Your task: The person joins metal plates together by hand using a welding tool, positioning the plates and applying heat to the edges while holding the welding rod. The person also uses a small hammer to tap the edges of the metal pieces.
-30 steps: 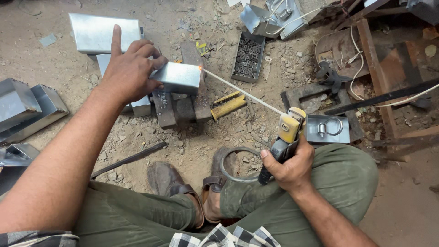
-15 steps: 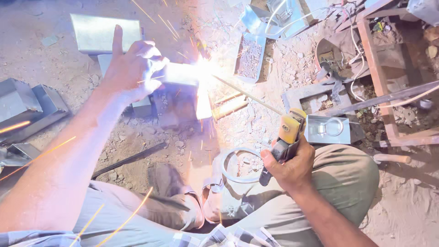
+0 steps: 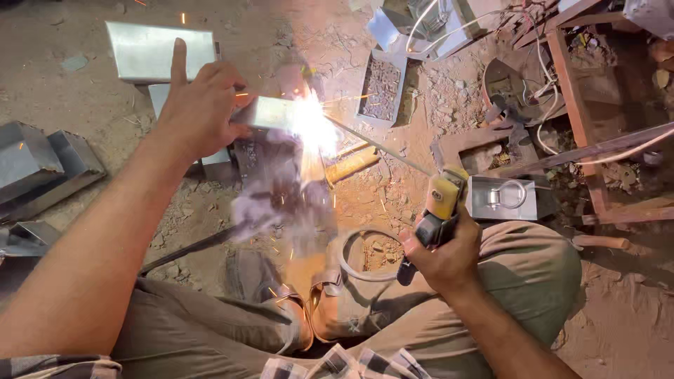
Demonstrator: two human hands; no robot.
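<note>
Grip of the right hand [image 3: 449,256] closes fully around the yellow-and-black electrode holder [image 3: 441,203], whose thin welding rod [image 3: 379,147] slants up and left to a white arc flare [image 3: 312,126]. Left hand [image 3: 200,105] presses down on the small galvanized metal box [image 3: 270,112], fingers wrapped over its near end, index finger raised; the box lies on a dark block on the dirt floor [image 3: 84,105], just beside the arc. Smoke and sparks fall toward the person's shoes [image 3: 281,295] and khaki trousers [image 3: 519,281]. Similar sheet-metal pieces [image 3: 158,49] lie behind the hand, folded ones [image 3: 42,165] at far left; a tray of small parts [image 3: 382,88] and a steel plate with a shackle [image 3: 502,198] sit to the right.

Judged hazards: bare fingers sit close to the arc, so heat conducted through thin sheet, or spatter, could burn them; a flinch would shift the box and break the arc. Sparks could scorch fabric. The cable loop [image 3: 365,256] near the feet could snag.
</note>
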